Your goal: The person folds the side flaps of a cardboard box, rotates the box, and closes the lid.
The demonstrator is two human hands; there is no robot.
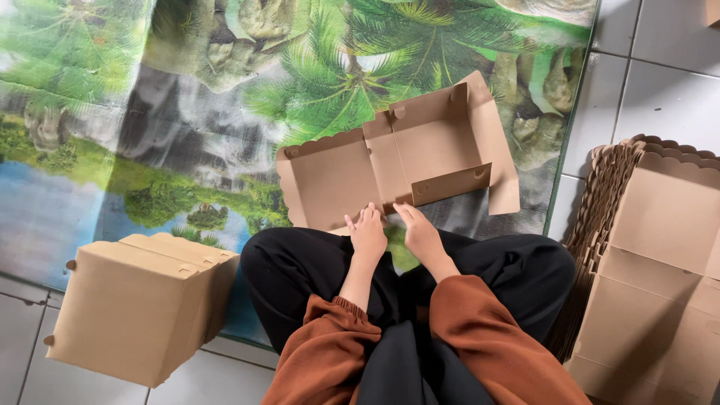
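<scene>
A brown cardboard box blank (397,161) with scalloped edges lies half folded on the printed mat in front of my crossed legs. Its right half has walls standing up; its left half lies flat. My left hand (367,231) rests with fingers spread on the near edge of the flat panel. My right hand (420,232) presses the same near edge just to the right, fingers pointing left and forward. Both wrists come out of rust-orange sleeves.
A closed, folded brown box (139,307) stands at my left knee on the mat edge. At my right, a tall stack of flat brown blanks (645,255) leans on the white floor tiles (660,90). The mat (150,112) shows palms and water.
</scene>
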